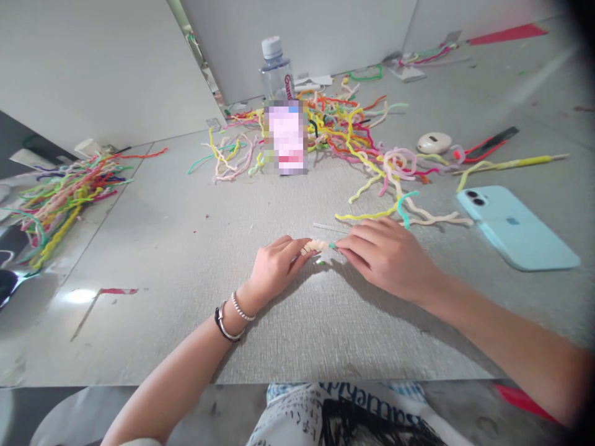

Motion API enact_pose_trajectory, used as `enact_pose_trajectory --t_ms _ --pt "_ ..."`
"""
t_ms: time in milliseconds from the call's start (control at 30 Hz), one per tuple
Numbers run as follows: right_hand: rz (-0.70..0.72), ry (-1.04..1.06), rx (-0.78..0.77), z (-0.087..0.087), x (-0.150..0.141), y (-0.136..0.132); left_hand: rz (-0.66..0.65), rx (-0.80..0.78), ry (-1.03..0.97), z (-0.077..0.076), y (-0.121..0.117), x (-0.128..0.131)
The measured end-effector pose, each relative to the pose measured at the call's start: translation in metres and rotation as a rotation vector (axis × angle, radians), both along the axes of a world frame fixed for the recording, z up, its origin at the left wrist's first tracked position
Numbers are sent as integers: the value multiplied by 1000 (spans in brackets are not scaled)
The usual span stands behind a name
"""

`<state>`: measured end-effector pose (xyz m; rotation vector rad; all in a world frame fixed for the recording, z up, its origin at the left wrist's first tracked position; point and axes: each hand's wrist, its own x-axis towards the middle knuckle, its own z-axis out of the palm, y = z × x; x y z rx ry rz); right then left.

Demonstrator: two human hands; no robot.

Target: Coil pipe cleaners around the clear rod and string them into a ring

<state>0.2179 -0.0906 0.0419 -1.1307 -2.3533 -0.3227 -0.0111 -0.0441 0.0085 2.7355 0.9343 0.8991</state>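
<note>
A cream pipe cleaner coil (pixel 318 246) is pinched between the thumb and fingers of my left hand (pixel 280 265). At its right end, a short teal tip pokes out, gripped by the fingertips of my right hand (pixel 383 255). More of a teal pipe cleaner (pixel 403 210) shows behind my right knuckles, its middle hidden by the hand. Just beyond the fingers lies a thin straight rod (pixel 328 227). Below the coil, a small green scrap (pixel 321 262) rests on the table.
Many coloured pipe cleaners (pixel 353 133) are heaped at the back around a propped phone (pixel 286 139) and a bottle (pixel 274 68). Another bundle (pixel 77 192) lies at left. On the right are a light blue phone (pixel 520 229), a white oval case (pixel 434 143) and a yellow-handled tool (pixel 525 162).
</note>
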Motion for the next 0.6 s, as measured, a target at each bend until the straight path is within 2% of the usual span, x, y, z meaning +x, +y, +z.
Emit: enact_pose_trajectory --t_ms 300,467,600 --pt "-7 -13 -29 -4 0 1 -94 -21 -45 1 -1 1" --pt "17 -24 -65 -6 -1 2 -109 -40 -31 4 -2 1" --pt "-24 10 -63 -4 0 3 -86 -28 -26 5 -3 2"
